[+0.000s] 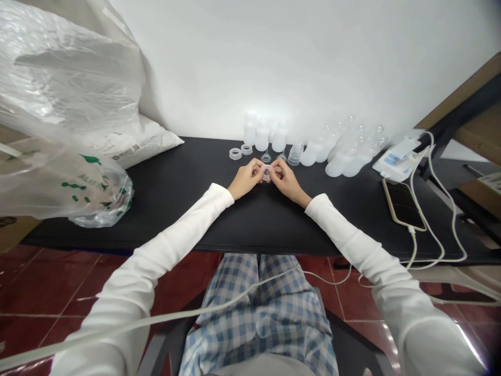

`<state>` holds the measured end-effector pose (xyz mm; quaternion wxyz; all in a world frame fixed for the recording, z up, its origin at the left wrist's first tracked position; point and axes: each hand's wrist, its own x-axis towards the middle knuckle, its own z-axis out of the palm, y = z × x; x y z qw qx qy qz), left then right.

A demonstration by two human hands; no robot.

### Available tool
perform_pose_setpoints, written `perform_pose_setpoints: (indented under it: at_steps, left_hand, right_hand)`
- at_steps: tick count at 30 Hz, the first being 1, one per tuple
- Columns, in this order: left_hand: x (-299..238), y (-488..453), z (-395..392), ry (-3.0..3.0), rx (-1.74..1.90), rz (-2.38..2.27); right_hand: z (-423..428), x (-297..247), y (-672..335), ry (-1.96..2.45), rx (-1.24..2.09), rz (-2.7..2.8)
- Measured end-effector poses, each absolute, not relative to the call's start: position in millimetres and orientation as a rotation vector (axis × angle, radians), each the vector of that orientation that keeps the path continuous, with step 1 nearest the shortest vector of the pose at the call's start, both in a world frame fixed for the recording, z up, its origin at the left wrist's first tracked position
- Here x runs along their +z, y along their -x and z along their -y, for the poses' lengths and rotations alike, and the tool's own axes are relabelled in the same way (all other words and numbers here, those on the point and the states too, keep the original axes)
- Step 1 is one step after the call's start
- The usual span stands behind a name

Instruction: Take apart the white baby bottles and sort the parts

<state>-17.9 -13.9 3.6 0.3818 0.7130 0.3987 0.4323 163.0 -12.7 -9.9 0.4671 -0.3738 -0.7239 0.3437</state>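
Note:
Between my two hands is a clear baby bottle collar ring (266, 173), held above the black table. My left hand (248, 177) pinches its left side, and my right hand (286, 181) pinches its right side. Whether a nipple sits inside the ring I cannot tell. Just beyond my fingers lie clear bottle nipples (265, 156). Two more collar rings (235, 153) rest to the left. A clear cap (295, 154) stands beyond my right hand. Several frosted bottles (262, 137) stand upright against the wall.
More bottles (344, 162), some with nipples on, lie at the right rear. A phone (405, 203) with a white cable rests on the black table (164, 193) near a white-and-blue packet (397, 161). Plastic bags (97, 183) crowd the left. A cable crosses my lap.

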Motion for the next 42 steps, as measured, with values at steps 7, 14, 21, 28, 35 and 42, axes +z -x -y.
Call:
perform_pose_setpoints:
  at_steps: [7, 14, 21, 28, 35, 42]
  left_hand:
    - [2.6, 17.4, 13.7, -1.965, 1.101, -1.081]
    - [4.9, 17.6, 15.8, -1.927, 1.093, -1.044]
    - [5.2, 16.4, 17.8, -2.007, 1.105, -1.106]
    - [5.0, 17.3, 16.4, -1.943, 1.097, -1.035]
    - [2.6, 20.3, 13.0, -1.926, 1.056, -0.966]
    - [5.2, 20.4, 14.3, -2.062, 1.004, -1.052]
  right_hand:
    - [11.6, -12.4, -164.1, 0.943, 0.810, 1.800]
    - [17.3, -6.8, -162.7, 0.970, 0.794, 1.814]
    - [24.1, 2.1, -162.2, 1.068, 0.610, 1.893]
    - [21.1, -1.2, -162.9, 1.042, 0.679, 1.834]
    - [18.0, -5.3, -163.2, 1.016, 0.743, 1.835]
    - [17.2, -9.4, -164.6, 1.176, 0.349, 2.060]
